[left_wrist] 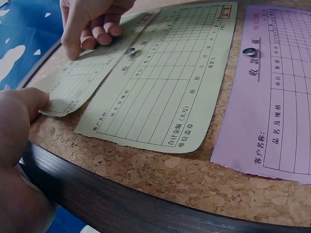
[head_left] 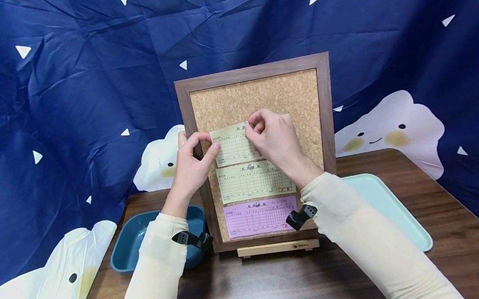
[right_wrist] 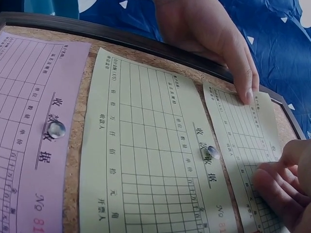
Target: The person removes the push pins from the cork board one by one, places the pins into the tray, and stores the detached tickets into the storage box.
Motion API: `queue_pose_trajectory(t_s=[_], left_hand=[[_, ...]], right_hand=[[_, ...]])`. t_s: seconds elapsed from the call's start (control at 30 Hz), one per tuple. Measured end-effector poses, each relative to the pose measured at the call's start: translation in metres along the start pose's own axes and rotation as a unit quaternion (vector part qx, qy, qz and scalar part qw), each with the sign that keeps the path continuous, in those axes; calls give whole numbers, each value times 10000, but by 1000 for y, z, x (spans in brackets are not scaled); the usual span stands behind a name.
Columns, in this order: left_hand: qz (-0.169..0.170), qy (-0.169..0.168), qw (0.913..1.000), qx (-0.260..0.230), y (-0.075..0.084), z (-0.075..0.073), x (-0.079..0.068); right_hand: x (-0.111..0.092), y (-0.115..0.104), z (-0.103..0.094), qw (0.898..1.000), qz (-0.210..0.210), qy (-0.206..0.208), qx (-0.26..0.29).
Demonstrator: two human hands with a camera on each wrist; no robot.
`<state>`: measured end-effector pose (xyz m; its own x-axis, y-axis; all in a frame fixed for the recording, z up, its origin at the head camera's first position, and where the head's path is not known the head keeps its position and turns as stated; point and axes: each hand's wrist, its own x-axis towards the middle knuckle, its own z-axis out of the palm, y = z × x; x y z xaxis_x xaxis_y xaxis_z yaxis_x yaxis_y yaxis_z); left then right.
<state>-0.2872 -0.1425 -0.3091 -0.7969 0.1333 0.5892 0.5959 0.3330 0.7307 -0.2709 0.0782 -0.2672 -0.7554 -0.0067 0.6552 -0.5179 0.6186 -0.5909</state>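
A corkboard (head_left: 256, 96) in a brown wooden frame stands upright, with three receipt slips one above another. My left hand (head_left: 193, 160) holds the left edge of the top pale green receipt (head_left: 231, 145), its thumb on the paper's face. At that slip's upper edge, my right hand (head_left: 274, 139) pinches a small shiny pushpin (head_left: 246, 123) between thumb and forefinger; the fingers mostly cover it. Below hang a second pale green receipt (left_wrist: 160, 77) and a purple receipt (right_wrist: 34, 121). Each bears one clear pushpin, seen on the second (right_wrist: 211, 152) and the purple one (right_wrist: 57, 129).
A small wooden stand (head_left: 278, 247) supports the board on the dark wood table (head_left: 273, 289). To the left sits a blue bin (head_left: 124, 245), partly behind the left forearm. A pale mint tray (head_left: 376, 194) lies at the right, and a blue curtain (head_left: 88, 86) hangs behind.
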Motion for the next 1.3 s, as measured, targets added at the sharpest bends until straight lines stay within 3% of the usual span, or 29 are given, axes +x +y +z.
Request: queue_pose_trajectory(t_s=[0.53, 1.3], left_hand=[[81, 52, 10000, -21, -3, 0, 0], [-33, -9, 10000, -37, -1, 0, -2]], right_hand=[[3, -2, 2, 9994, 314, -102, -42], [4, -1, 2, 9993, 344, -108, -55]])
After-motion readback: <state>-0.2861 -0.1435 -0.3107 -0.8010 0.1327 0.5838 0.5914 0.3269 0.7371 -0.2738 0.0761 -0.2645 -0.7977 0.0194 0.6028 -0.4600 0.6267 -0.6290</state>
